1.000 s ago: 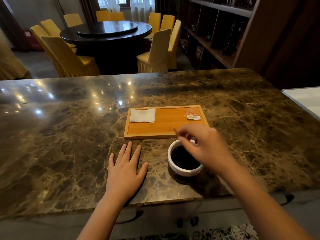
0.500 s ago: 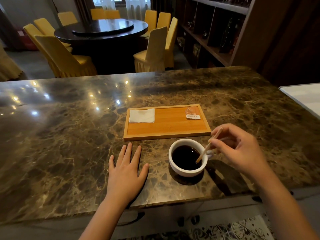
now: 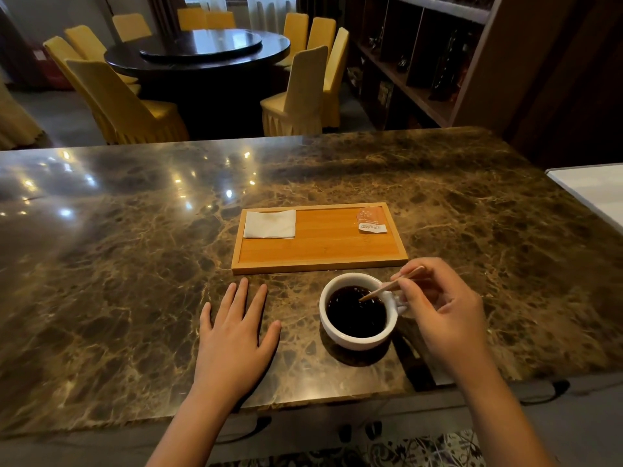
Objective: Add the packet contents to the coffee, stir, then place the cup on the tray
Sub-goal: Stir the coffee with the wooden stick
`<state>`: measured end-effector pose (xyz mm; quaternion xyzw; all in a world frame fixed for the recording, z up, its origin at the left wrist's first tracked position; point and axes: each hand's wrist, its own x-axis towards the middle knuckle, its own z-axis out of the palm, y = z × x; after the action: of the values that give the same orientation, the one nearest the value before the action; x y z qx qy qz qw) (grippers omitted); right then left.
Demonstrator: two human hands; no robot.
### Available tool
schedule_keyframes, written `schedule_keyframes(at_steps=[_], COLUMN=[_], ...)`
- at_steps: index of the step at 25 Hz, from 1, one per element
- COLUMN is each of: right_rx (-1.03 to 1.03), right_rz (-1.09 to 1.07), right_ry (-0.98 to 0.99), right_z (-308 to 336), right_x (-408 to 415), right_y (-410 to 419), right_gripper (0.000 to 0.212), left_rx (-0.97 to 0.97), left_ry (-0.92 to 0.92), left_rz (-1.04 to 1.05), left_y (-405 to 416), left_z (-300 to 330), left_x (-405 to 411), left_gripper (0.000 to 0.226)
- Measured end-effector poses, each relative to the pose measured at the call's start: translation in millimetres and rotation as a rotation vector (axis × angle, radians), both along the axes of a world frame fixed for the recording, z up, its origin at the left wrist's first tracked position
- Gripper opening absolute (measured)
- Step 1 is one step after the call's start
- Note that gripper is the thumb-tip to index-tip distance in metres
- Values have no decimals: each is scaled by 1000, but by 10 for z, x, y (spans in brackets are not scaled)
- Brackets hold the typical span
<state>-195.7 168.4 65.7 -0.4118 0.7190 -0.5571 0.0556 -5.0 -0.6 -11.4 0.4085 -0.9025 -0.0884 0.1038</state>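
A white cup [image 3: 357, 338] of dark coffee stands on the marble counter, just in front of the wooden tray [image 3: 320, 251]. My right hand [image 3: 441, 305] is at the cup's right side and pinches a thin wooden stir stick [image 3: 387, 287], whose tip dips into the coffee. The cup's handle points toward that hand and is partly hidden by it. An orange packet [image 3: 372, 220] lies in the tray's far right corner. My left hand [image 3: 234, 335] rests flat on the counter, fingers spread, left of the cup.
A folded white napkin [image 3: 269, 224] lies on the tray's left end. The brown marble counter [image 3: 118, 281] stretches wide to the left and right. A white surface [image 3: 593, 193] adjoins at the right edge. Yellow chairs, a round table and shelves stand beyond.
My right hand moved from over the cup to its right side, and the stick's tip now sits nearer the cup's far right rim. The left hand has stayed flat.
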Motion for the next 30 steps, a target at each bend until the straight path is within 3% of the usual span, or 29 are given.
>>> schedule_keyframes(at_steps=[4,8,13,25,30], right_rx=[67,62,-102,-11,-31], right_rz=[25,95,113,10,102], right_ry=[78,-138,-343,-25,-189], right_z=[65,79,-23,-89,-66], right_x=[-4,-12,80,6,-9], right_y=[85,94,26,116,92], right_gripper=[8,20,12,10,14], left_rx=[2,9,10,26,31], left_ry=[-1,2,3,-11,-15], left_rz=[1,5,10,18,18], left_y=[13,17,23,17,17], left_z=[19,28,32,36,44], left_x=[-2,-3,-5,-6,-9], left_gripper=[70,70,69,69,69])
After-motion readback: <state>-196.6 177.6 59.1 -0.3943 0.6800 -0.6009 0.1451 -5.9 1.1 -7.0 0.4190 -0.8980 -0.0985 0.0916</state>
